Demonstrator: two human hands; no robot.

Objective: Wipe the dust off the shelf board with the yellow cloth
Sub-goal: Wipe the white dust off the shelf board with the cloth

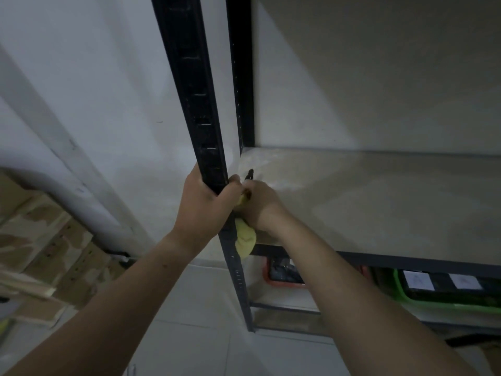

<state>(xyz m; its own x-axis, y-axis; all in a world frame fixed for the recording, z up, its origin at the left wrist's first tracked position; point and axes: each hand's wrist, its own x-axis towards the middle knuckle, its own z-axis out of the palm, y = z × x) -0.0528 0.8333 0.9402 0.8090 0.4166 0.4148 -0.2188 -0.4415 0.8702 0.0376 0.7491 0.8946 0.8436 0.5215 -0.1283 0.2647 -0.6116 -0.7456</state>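
The pale shelf board (379, 202) spans the right half of the head view, framed by black metal. My left hand (206, 207) grips the black front upright (200, 118) of the rack at board height. Just right of that post, my right hand (260, 203) holds the yellow cloth (245, 241) at the board's front left corner. Most of the cloth is bunched under the palm, and a fold hangs over the front edge. Lighter smeared patches show on the board near the corner.
A white wall stands behind and to the left of the rack. Under the board, a lower shelf holds a red tray (282, 275) and a green bin (447, 291). Cardboard boxes (46, 253) are stacked at the lower left. Pale floor tiles lie below.
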